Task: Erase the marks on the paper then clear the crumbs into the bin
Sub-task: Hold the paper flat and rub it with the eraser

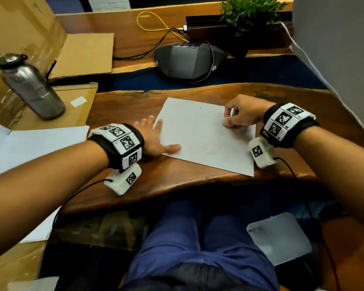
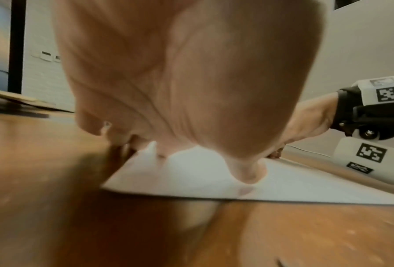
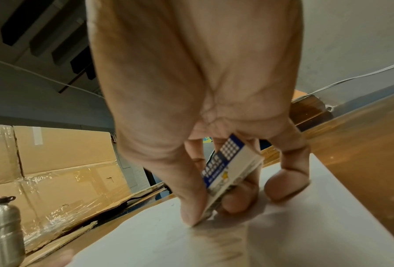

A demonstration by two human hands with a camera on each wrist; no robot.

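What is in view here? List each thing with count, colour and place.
paper: one, white, on the desk.
eraser: one, white with blue sleeve, tip on the paper.
desk: one, brown wood.
bottle: one, steel, far left.
boxes: several, brown cardboard, left.
speakerphone: one, grey, behind the paper.
plant: one, green, far right.
left hand: flat on the paper's left edge.
right hand: pinches the eraser.

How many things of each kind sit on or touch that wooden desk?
Paper sheet: 1
Eraser: 1
Hands, left hand and right hand: 2
Conference phone: 1
Potted plant: 1
Total: 6
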